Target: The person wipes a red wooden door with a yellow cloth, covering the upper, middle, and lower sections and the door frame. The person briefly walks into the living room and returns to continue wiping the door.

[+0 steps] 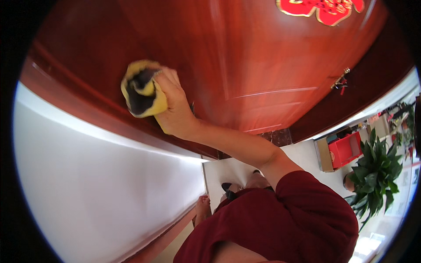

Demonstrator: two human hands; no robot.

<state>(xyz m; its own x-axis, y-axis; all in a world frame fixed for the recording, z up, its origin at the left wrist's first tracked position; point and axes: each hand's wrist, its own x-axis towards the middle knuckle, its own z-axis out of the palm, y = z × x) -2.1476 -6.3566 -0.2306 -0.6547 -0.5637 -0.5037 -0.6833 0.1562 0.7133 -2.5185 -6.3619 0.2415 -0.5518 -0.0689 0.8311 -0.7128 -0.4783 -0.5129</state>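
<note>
My right hand [176,107] reaches up and holds a bunched yellow and dark grey cloth [143,88] at the upper left of the view. The cloth is at the surface of a glossy reddish-brown wooden door [256,56], near its frame; whether it touches the wood is not certain. Down at my side, beside the white wall, my left hand [203,203] hangs with its fingers curled; nothing shows in it.
A red paper decoration [324,8] is on the door, with a metal handle [340,79] at its far edge. On the floor at right stand a red box [345,149] and a leafy potted plant [375,177]. The white wall [108,177] is at left.
</note>
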